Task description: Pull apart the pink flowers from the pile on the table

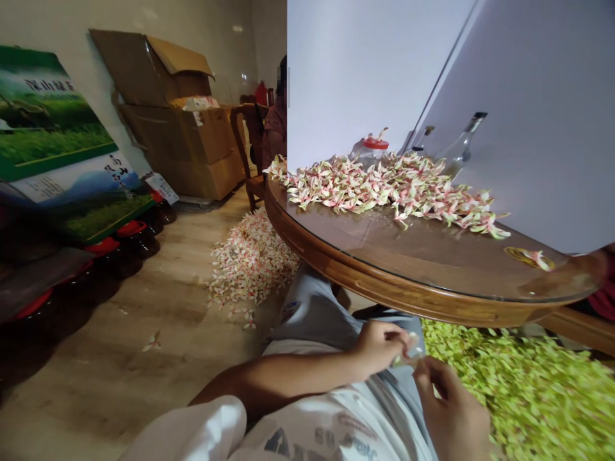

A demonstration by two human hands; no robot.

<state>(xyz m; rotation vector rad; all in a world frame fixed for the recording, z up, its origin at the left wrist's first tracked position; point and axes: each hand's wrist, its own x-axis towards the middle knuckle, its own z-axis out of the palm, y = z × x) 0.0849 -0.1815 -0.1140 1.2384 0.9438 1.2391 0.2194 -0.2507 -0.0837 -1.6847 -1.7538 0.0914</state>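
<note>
Over my lap, my left hand (382,349) pinches a small pale flower (407,354) with white, pink and green parts, slightly blurred. Close beside it, my right hand (446,403) has thumb and fingers pinched together at the flower's near side; what lies between these fingertips is too small to make out. A heap of pink-and-white flowers (353,186) is spread across the round wooden table (408,262) in front of me. Below the table's edge on the right lies a large mass of yellow-green plant pieces (533,384), beside my right hand.
Another pile of flowers (259,256) covers the floor left of my legs. Glass bottles (464,147) and a red-lidded jar (375,144) stand at the table's back. Cardboard boxes (187,141), a chair (250,147) and a partly seen person are farther off; red-lidded jars (137,237) line the left.
</note>
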